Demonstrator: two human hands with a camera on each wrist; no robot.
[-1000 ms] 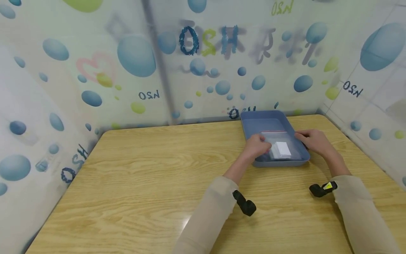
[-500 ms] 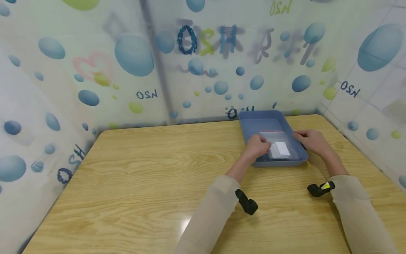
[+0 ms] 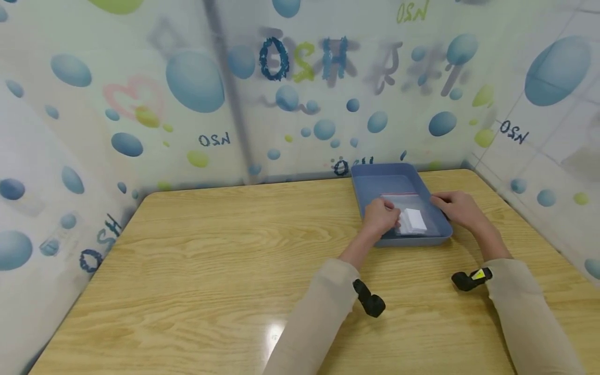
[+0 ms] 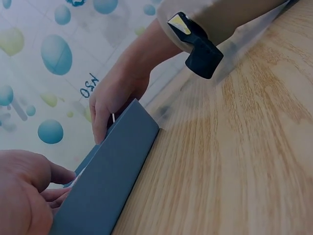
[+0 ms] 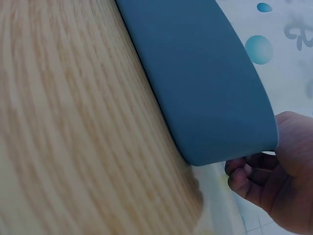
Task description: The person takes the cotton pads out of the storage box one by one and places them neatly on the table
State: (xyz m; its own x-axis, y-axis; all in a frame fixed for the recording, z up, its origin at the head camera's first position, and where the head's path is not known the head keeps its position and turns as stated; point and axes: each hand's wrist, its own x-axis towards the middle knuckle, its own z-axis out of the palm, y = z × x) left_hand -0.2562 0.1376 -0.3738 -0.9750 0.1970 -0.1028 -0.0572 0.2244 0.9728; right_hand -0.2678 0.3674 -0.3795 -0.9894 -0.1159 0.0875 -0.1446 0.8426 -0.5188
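A blue-grey tray (image 3: pixel 386 179) lies at the right rear of the table, and a clear zip bag (image 3: pixel 400 200) with a red seal line is in it. White card-like pieces (image 3: pixel 414 221) show in or under the bag's plastic. My left hand (image 3: pixel 381 216) is inside the tray, pinching the bag's left side between thumb and fingers; the tray wall (image 4: pixel 110 171) partly hides the fingertips in the left wrist view. At the tray's right side my right hand (image 3: pixel 459 208) grips the rim, its fingers (image 5: pixel 247 183) curled against the outside of the wall.
The wood-grain table (image 3: pixel 211 260) stretches away to the left and front. A patterned cloth wall (image 3: pixel 290 120) stands right behind the tray, and another side wall (image 3: pixel 558 156) closes off the right.
The head view has turned slightly right, so everything shifts a little left in it. Both hands keep their places at the tray, and the bag stays where it was.
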